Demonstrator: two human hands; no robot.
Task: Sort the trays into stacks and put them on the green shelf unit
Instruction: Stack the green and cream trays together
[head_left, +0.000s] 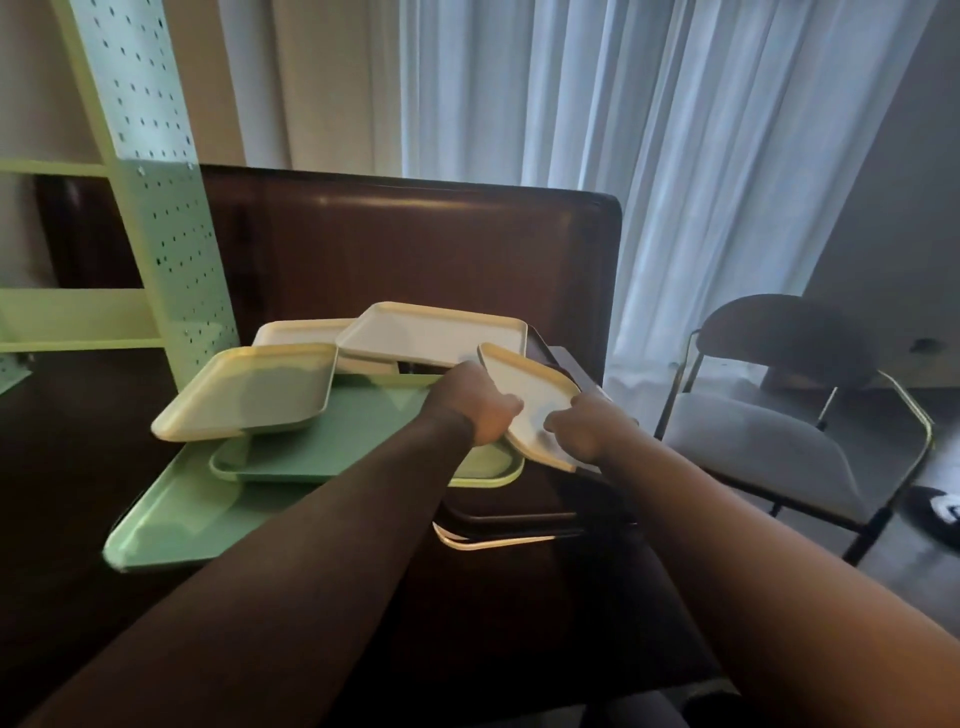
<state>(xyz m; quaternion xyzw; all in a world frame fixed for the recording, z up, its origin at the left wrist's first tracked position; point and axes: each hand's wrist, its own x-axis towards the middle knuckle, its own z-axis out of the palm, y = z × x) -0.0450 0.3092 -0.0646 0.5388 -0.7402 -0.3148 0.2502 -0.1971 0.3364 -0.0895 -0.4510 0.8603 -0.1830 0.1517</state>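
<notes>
A loose heap of trays lies on the dark table. Both hands grip a small cream tray, tilted above the heap's right side: my left hand on its left edge, my right hand on its near right edge. Beneath lie a large green tray, a smaller green tray, a pale yellow-green tray, and two cream trays at the back. Dark trays sit under my arms. The green shelf unit stands at the left.
A dark brown bench back rises behind the table. A grey upholstered chair with a metal frame stands to the right, a black-and-white shoe beside it on the floor. White curtains hang behind.
</notes>
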